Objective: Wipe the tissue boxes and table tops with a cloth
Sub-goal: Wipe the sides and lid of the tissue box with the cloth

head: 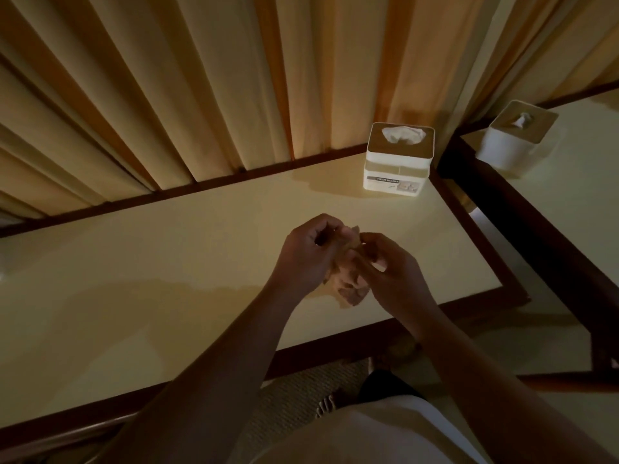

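Well inward over the table, left hand and right hand grip the cloth.

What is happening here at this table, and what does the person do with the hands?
A person stands at a cream table and holds a crumpled cloth above it. The left hand and the right hand both grip the cloth, as if bunching or folding it. One tissue box stands at the far right corner of this table, untouched. A second tissue box stands on the neighbouring table to the right. The cloth is not wiping anything at this moment.
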The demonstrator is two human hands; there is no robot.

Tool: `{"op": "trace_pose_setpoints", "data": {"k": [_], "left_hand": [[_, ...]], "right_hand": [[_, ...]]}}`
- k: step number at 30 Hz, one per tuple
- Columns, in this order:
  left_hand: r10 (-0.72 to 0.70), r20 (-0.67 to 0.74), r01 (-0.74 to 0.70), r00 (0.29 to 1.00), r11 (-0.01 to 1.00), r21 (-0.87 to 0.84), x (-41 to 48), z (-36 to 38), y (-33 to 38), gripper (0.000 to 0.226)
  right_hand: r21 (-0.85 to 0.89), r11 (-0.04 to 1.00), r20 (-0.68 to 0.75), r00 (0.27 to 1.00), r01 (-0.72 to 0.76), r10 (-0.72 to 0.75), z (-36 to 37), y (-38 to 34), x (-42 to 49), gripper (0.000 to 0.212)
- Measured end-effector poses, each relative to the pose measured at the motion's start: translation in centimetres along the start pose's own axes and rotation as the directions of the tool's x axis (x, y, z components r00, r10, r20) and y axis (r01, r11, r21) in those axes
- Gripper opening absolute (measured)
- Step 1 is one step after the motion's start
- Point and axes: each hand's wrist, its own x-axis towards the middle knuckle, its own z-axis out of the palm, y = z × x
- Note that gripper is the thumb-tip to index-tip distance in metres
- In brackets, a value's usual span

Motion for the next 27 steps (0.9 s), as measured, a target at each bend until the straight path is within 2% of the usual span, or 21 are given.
{"op": "trace_pose_setpoints", "data": {"k": [4, 8, 10, 12, 15, 17, 20, 24, 27], "left_hand": [[-0.034, 0.0, 0.034, 0.999, 0.999, -0.029, -0.5, -0.8, -0.6, 0.01], [-0.128, 0.11, 0.13, 0.986, 0.991, -0.016, -1.4, -1.4, -1.3, 0.013], [-0.139, 0.09, 0.144, 0.986, 0.988, -0.047, -1.8, -1.2, -1.3, 0.012], [-0.173, 0.059, 0.178, 0.983, 0.977, -0.117, -2.0, -1.1, -1.0, 0.014], [-0.283, 0.118, 0.306, 0.952, 0.902, -0.303, -2.3, -0.8, 0.0, 0.016], [-0.313, 0.143, 0.344, 0.939, 0.868, -0.359, -2.6, -0.7, 0.3, 0.016], [-0.32, 0.147, 0.352, 0.936, 0.837, -0.419, -2.7, -0.6, 0.4, 0.021], [-0.366, 0.074, 0.347, 0.928, 0.773, -0.532, -2.5, -1.0, 0.6, 0.018], [-0.424, -0.004, 0.323, 0.906, 0.696, -0.642, -2.3, -1.9, 0.3, 0.021]], "right_hand": [[0.06, 0.998, -0.094, 0.996, 0.007, -0.001, 0.3, -0.3, 0.0, 0.007], [0.027, 0.999, -0.1, 0.995, 0.024, -0.021, 0.1, -1.3, -0.1, 0.015], [0.044, 0.999, -0.086, 0.996, 0.017, -0.013, 0.2, -1.5, -0.3, 0.018], [0.042, 0.999, -0.09, 0.996, 0.013, -0.009, 0.5, -1.6, -0.5, 0.018], [-0.011, 0.999, -0.105, 0.993, 0.046, -0.046, 0.9, -1.8, -0.7, 0.01], [0.008, 0.999, -0.09, 0.995, 0.049, -0.048, 1.1, -1.9, -0.8, 0.007], [0.028, 0.999, -0.074, 0.996, 0.044, -0.042, 1.3, -1.9, -1.0, 0.014], [-0.068, 0.995, -0.12, 0.99, 0.072, -0.08, 1.2, -1.9, -1.1, 0.027], [-0.07, 0.995, -0.193, 0.977, 0.073, -0.086, 0.8, -2.3, -1.2, 0.019]]}}
